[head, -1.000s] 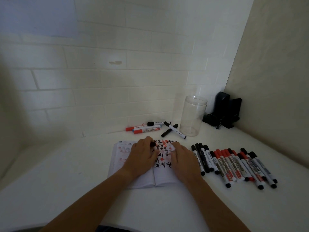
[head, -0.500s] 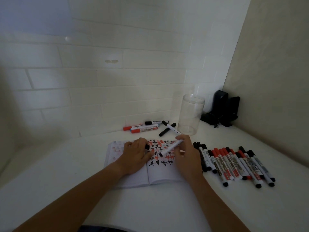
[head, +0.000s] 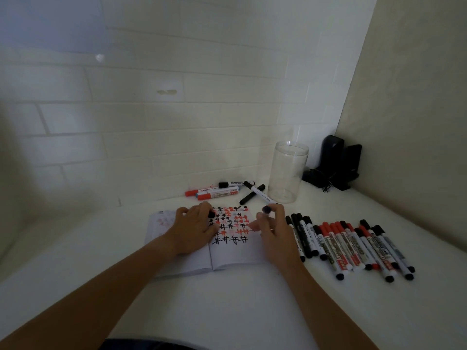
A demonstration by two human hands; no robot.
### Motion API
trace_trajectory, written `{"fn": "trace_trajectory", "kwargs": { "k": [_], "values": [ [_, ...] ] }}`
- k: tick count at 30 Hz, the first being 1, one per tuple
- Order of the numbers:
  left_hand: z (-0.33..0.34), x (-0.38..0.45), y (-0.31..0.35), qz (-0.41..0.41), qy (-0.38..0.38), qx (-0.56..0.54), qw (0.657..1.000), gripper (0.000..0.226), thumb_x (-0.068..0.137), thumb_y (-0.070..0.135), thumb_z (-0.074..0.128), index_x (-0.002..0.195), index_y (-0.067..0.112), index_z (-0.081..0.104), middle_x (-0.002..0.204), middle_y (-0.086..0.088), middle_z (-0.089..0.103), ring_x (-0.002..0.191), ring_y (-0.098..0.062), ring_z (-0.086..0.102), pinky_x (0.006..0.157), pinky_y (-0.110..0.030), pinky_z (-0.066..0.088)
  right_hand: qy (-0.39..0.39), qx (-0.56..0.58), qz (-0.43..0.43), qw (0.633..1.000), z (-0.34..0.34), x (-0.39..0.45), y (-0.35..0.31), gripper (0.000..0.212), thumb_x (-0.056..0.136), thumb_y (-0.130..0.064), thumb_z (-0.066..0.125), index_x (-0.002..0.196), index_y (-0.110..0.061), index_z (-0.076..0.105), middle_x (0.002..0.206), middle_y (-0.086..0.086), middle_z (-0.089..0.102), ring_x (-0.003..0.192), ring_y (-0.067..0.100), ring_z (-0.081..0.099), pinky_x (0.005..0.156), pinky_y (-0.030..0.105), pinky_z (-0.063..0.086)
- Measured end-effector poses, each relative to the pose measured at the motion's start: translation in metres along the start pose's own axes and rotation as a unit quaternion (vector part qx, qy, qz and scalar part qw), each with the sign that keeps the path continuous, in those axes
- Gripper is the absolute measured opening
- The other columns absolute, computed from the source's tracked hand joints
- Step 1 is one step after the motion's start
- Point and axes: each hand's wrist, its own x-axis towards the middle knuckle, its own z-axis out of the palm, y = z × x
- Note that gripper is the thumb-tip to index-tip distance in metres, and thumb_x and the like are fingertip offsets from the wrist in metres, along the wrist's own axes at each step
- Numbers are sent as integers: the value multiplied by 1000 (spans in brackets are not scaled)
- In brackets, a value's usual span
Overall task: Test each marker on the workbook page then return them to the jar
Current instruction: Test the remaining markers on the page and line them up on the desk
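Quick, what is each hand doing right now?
Left hand: rests on the workbook, fingers pinching a black cap.
Right hand: holding a marker over the page.

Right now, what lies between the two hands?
In the head view, the workbook's right page, with red and black hash marks, lies between the left hand and right hand.

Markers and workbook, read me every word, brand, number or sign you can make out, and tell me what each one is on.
Hash-shaped tally marks in black and red, no words: workbook page.
Printed barrel labels, too blurred to read: row of markers.
Barrel print, too small to read: markers by the wall.
Faint red print, unreadable: left page.
Nothing legible on the jar.
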Motion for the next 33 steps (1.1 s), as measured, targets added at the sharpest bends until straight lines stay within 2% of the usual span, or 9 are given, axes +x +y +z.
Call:
{"fn": "trace_trajectory", "kwargs": {
  "k": [3, 6, 8, 12, 15, 19, 22, 25, 33],
  "values": [
    [16, 0, 21, -9, 28, -17, 999, 33, 96, 53, 47, 111, 23, 42, 106, 7, 57, 103, -15, 54, 102, -41, 28, 4, 54, 6, 999, 0, 0, 0, 23, 108, -38, 42, 107, -21, 57, 81, -1, 75, 76, 8, 71, 71, 29, 52],
    [21, 1, 21, -13, 32, -23, 999, 40, 93, 57, 54, 111, 25, 41, 111, 8, 61, 107, -15, 57, 102, -38, 24, -4, 52, 8, 999, -1, -1, -1, 35, 108, -37, 45, 92, -18, 70, 69, 4, 69, 62, 11, 62, 62, 27, 49],
    [21, 1, 16, -17, 34, -34, 999, 45, 91, 62, 55, 112, 25, 41, 114, 7, 62, 108, -15, 58, 103, -38, 24, -8, 57, 11, 998, -3, -2, -2, 32, 108, -30, 46, 94, -18, 72, 68, 5, 69, 56, 13, 59, 53, 23, 46],
    [19, 0, 15, -23, 40, -43, 998, 53, 89, 67, 57, 114, 23, 42, 122, 6, 61, 114, -16, 56, 103, -38, 23, -26, 80, 47, 995, -8, -1, -3, 21, 104, -12, 45, 102, -18, 65, 78, 8, 75, 52, 27, 60, 42, 24, 39],
    [18, -2, 17, -23, 45, -48, 998, 54, 87, 68, 58, 114, 24, 42, 123, 6, 60, 115, -15, 56, 104, -38, 24, -19, 45, 48, 998, -10, -2, -3, 8, 100, -17, 59, 95, -18, 66, 77, 4, 75, 49, 19, 61, 39, 24, 39],
    [18, -4, 18, -24, 51, -51, 997, 53, 88, 68, 57, 114, 24, 41, 121, 5, 60, 113, -16, 57, 106, -39, 25, 13, 23, 69, 997, -5, -4, -2, 17, 94, -27, 71, 82, -15, 68, 66, 6, 70, 48, 10, 59, 45, 23, 47],
    [18, -3, 17, -23, 49, -47, 997, 55, 87, 70, 56, 114, 24, 42, 120, 5, 60, 112, -15, 57, 106, -39, 25, 37, 22, 88, 995, -4, -4, -2, 22, 94, -20, 67, 77, -9, 60, 66, 18, 66, 42, 16, 53, 41, 23, 42],
    [19, -2, 16, -26, 47, -50, 997, 56, 86, 71, 56, 115, 24, 43, 119, 6, 60, 111, -15, 57, 105, -39, 27, 48, 15, 83, 995, -6, -5, -2, 24, 91, -15, 64, 70, -11, 55, 65, 25, 63, 42, 20, 52, 40, 25, 42],
    [20, -1, 15, -29, 45, -50, 997, 57, 85, 71, 57, 114, 25, 43, 118, 6, 60, 111, -15, 56, 106, -40, 27, 26, -22, 74, 997, -4, -3, 2, 25, 91, -18, 66, 72, -5, 58, 62, 17, 63, 43, 15, 52, 45, 28, 45]
  ]
}}
